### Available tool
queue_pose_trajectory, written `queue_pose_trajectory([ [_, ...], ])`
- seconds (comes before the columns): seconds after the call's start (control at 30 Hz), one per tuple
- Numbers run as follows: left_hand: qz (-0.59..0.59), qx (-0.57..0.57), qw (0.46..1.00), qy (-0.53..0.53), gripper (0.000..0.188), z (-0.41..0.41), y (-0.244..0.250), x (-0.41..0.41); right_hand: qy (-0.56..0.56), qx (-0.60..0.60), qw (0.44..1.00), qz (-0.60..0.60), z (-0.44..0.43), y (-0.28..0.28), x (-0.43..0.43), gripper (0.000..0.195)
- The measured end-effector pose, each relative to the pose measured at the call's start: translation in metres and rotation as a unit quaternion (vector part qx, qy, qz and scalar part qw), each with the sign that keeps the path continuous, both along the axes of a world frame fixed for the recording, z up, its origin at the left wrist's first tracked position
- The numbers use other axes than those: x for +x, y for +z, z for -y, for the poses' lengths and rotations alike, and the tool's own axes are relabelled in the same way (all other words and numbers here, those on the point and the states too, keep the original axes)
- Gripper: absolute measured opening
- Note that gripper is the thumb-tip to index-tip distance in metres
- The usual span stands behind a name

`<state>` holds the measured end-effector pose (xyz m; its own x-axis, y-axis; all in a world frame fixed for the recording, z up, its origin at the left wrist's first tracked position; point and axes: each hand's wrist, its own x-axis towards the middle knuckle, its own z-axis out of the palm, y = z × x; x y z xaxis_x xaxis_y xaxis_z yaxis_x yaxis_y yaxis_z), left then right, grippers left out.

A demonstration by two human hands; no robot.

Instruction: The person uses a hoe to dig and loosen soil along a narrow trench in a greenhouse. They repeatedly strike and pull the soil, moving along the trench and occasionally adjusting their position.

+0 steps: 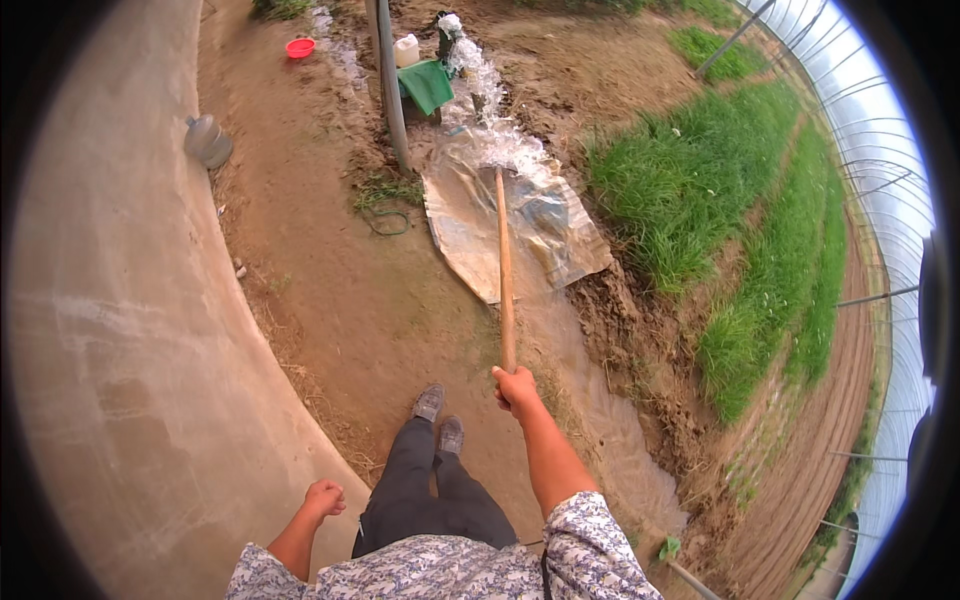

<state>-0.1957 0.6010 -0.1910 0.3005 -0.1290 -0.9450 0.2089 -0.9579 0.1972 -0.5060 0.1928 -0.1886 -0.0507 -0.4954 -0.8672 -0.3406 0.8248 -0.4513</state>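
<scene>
My right hand [516,390] grips the near end of a long wooden handle [504,262], which reaches straight out ahead of me. The tool's head at its far end sits in splashing water [517,150], so its kind is hard to make out. Under it a wet plastic sheet [465,232] lies spread over the ground. Water gushes from a dark outlet pipe [445,45] onto this sheet and runs off along a muddy ditch [622,435] to my right. My left hand [325,498] hangs at my side, fingers curled and holding nothing.
A concrete wall [150,360] rises on the left, with a large plastic bottle [208,142] against it. Ahead stand a post [391,97], a green cloth [426,86], a white jug [406,51] and a red basin [300,49]. Green crops [690,180] grow beyond the ditch.
</scene>
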Motion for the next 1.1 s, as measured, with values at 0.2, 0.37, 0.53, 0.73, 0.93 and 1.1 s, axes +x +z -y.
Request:
queue_pose_trajectory([
  [0.2,-0.004,-0.001,1.000,-0.007,0.014,0.007,0.002,0.000,0.009,0.013,1.000,0.010,0.001,0.011,0.024,0.031],
  [0.37,-0.009,-0.010,1.000,0.008,0.014,0.008,-0.001,-0.002,-0.005,0.014,0.999,0.053,0.002,0.017,0.049,0.029],
  [0.53,-0.009,-0.011,1.000,0.003,0.014,0.004,-0.001,-0.004,0.051,-0.005,0.999,0.007,0.005,0.025,0.069,0.028],
  [0.73,-0.016,-0.017,1.000,-0.002,0.014,0.009,-0.008,-0.003,0.171,-0.055,0.976,-0.123,-0.003,-0.028,0.104,0.037],
  [0.93,-0.020,-0.027,0.999,0.017,0.014,0.004,-0.009,-0.003,0.190,-0.068,0.969,-0.141,-0.008,-0.007,0.155,0.044],
  [1.1,-0.019,-0.022,1.000,0.006,0.013,0.012,-0.005,-0.003,0.171,-0.047,0.976,-0.129,0.001,-0.001,0.163,0.042],
])
